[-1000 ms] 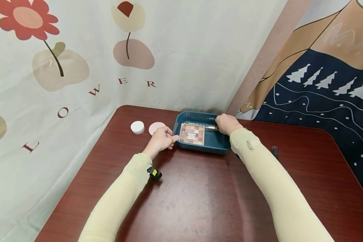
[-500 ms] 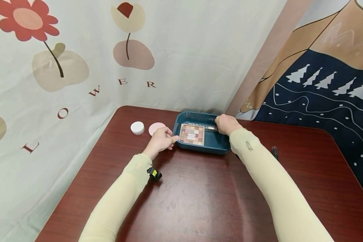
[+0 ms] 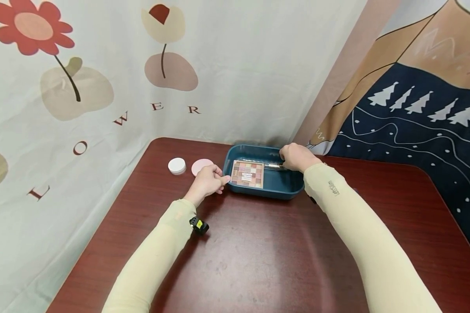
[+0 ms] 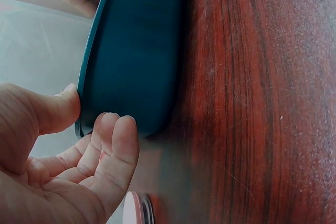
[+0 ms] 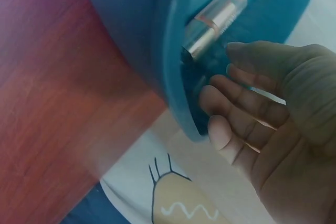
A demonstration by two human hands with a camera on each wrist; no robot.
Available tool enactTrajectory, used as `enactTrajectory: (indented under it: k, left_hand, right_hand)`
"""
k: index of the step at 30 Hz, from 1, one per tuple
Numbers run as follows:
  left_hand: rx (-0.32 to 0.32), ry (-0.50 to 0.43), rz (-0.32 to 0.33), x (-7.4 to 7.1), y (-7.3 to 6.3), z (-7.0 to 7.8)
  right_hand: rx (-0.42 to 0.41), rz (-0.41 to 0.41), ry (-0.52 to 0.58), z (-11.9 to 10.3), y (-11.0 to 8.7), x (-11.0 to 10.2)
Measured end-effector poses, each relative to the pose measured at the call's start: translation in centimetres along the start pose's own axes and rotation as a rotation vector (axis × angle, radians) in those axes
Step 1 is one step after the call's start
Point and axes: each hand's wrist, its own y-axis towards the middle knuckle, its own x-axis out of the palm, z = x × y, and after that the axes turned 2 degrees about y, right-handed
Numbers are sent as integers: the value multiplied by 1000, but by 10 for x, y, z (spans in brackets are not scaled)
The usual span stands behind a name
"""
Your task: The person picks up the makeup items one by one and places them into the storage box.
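A dark teal plastic tray (image 3: pixel 258 194) stands near the back edge of the table. My left hand (image 3: pixel 207 180) grips its left end, with the thumb on the rim and the fingers against the outer wall. Inside, on the left, lies an eyeshadow palette (image 3: pixel 247 174) with many small colour squares. Beside it rests a slim tube (image 5: pixel 215 19), clear and silver with a rose-gold band. Over the right end hovers my right hand (image 3: pixel 297 157), its fingers loosely bent and apart, holding nothing; the fingertips overlap the tray's rim in the right wrist view.
A white round jar (image 3: pixel 177 166) and a pink-topped round container (image 3: pixel 201 167) stand left of the tray, the latter close behind my left hand. A printed curtain (image 3: pixel 235 87) hangs right behind the table (image 3: pixel 250 252). A black wrist camera (image 3: pixel 199 225) sits on my left sleeve.
My right hand has come up slightly and shifted right, off the tray's right end, uncovering more of it. My right sleeve now hides most of a dark tube on the table. My left hand keeps its grip.
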Motion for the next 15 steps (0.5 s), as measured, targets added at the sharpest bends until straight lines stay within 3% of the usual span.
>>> enactTrajectory:
  k: [15]
  left_hand:
    - [5,12,3,0,2,-3]
  right_hand:
    - [-47,47,53,19,-29,-25]
